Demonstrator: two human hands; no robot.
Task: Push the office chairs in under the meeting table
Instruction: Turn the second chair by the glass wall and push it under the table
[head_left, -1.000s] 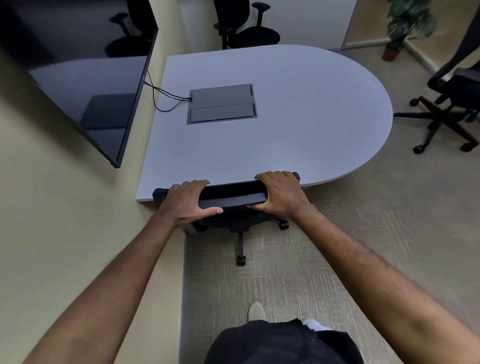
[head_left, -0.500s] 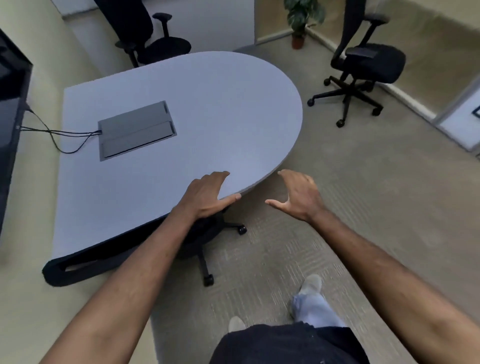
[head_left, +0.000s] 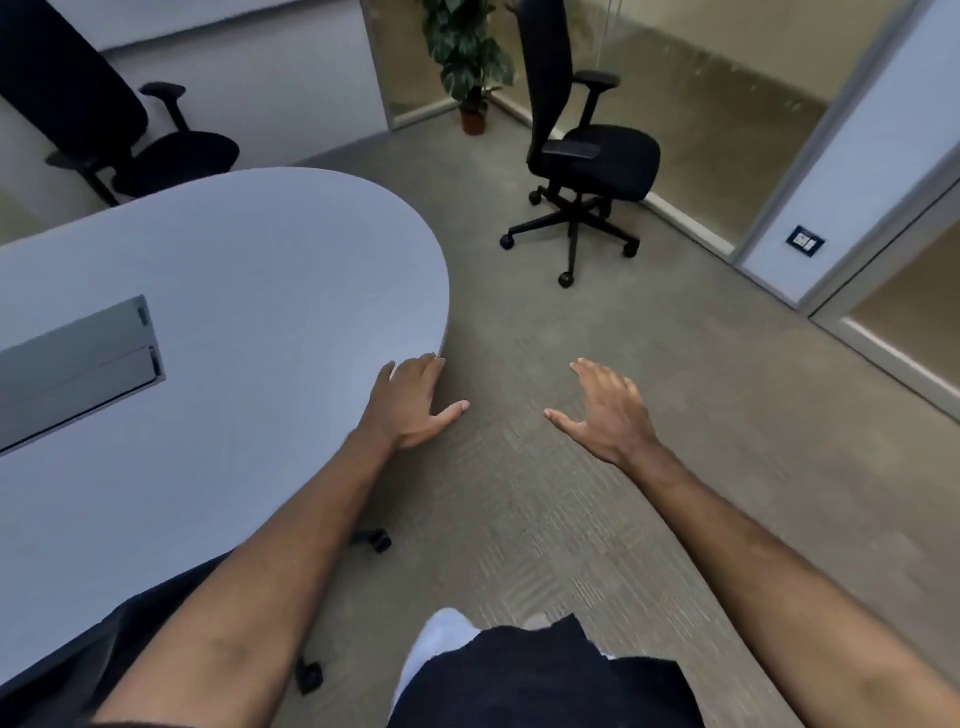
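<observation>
Head view. Since one second earlier, both hands had left the backrest of the pushed-in chair (head_left: 171, 587), and the view had swung rightward, bringing a free-standing chair (head_left: 587, 156) into sight. The left hand (head_left: 415, 402) was held with fingers straight and thumb spread, holding nothing, over the rounded end of the tabletop (head_left: 234, 270); whether it touched the edge could not be told. The right hand (head_left: 605, 410) hung apart from it over the carpet (head_left: 675, 415), fingers spread, also holding nothing. The pushed-in chair lay below the left forearm, its seat under the tabletop, with two castors showing past the edge near the person's feet. The free-standing chair stood well beyond the right hand, clear of the tabletop, beside a glass wall (head_left: 727, 104). A third chair (head_left: 114, 130) stood beyond the far edge of the tabletop, well ahead and left of the left hand. A potted plant (head_left: 467, 57) stood in the corner beyond both hands. A grey cable hatch (head_left: 78, 364) lay in the tabletop, left of the left hand.
</observation>
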